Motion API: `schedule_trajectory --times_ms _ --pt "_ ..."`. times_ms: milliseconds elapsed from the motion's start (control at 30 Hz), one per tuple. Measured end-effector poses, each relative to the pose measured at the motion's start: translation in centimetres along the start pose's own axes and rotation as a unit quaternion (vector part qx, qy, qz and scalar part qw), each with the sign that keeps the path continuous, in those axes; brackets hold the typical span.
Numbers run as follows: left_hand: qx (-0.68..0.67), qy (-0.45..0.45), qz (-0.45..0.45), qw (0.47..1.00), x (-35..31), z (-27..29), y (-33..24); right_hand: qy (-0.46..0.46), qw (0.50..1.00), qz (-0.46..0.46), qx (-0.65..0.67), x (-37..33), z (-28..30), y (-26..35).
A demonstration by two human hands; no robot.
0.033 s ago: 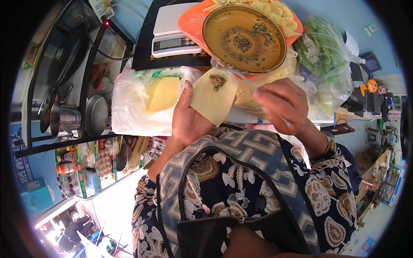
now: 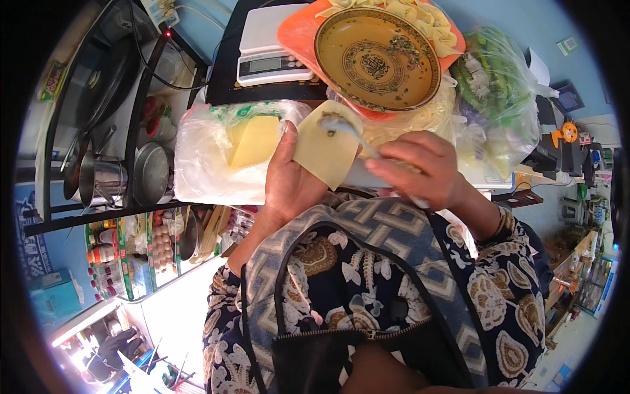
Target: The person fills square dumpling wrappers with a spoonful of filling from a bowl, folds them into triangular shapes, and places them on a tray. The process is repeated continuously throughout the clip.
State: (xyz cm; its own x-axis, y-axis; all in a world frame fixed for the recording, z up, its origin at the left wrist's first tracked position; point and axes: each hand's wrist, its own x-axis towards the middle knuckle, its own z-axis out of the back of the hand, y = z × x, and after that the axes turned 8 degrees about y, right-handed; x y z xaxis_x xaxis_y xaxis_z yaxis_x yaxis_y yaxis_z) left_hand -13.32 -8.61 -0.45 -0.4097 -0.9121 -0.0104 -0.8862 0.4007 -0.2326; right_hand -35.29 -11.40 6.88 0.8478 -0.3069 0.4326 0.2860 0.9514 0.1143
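Observation:
A pale yellow square dough wrapper (image 2: 323,157) rests across the palm and fingers of my left hand (image 2: 289,180), its thumb up along the left side. In my right hand (image 2: 423,164) is a spoon (image 2: 357,138), fingers closed round the handle. The spoon's bowl lies over the upper part of the wrapper and covers most of the filling there; a dark bit (image 2: 331,133) shows beside it. Beyond both hands stands a brown patterned bowl (image 2: 335,75) with bits of green-flecked filling inside. Left of my left hand, more wrappers (image 2: 257,141) lie stacked on a plastic bag.
Folded dough pieces (image 2: 430,23) lie on an orange tray (image 2: 295,33) under the bowl. A white kitchen scale (image 2: 274,65) stands left of it. A clear bag of green vegetables (image 2: 495,92) sits at the right. Pans and a pot (image 2: 104,180) fill the left shelf.
My right hand has brought the spoon left and down onto the filling, which showed uncovered before. My left hand holds the wrapper nearly as it was.

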Motion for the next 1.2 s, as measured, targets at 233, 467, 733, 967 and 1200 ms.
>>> schedule_trajectory --times_ms 233,467,733,967,1200 --pt "-0.033 -0.015 -0.024 0.999 -1.3 0.1 -1.4 0.034 0.999 0.004 0.002 1.2 0.0 0.3" --pt "-0.050 -0.012 -0.042 0.998 -0.3 0.1 -1.5 -0.026 0.975 -0.176 -0.134 -1.0 0.5 -6.0" --pt "-0.078 -0.001 -0.051 0.996 -0.1 0.3 -2.0 -0.038 0.961 -0.269 -0.055 -0.8 1.3 -5.2" --pt "-0.046 -0.007 -0.053 0.997 0.4 -0.5 -1.8 -0.149 0.752 -0.381 0.517 1.7 -8.5 -2.9" --pt "-0.025 -0.064 -0.053 0.996 0.5 1.0 -1.4 -0.174 0.859 -0.339 0.343 2.5 -10.9 -3.4"
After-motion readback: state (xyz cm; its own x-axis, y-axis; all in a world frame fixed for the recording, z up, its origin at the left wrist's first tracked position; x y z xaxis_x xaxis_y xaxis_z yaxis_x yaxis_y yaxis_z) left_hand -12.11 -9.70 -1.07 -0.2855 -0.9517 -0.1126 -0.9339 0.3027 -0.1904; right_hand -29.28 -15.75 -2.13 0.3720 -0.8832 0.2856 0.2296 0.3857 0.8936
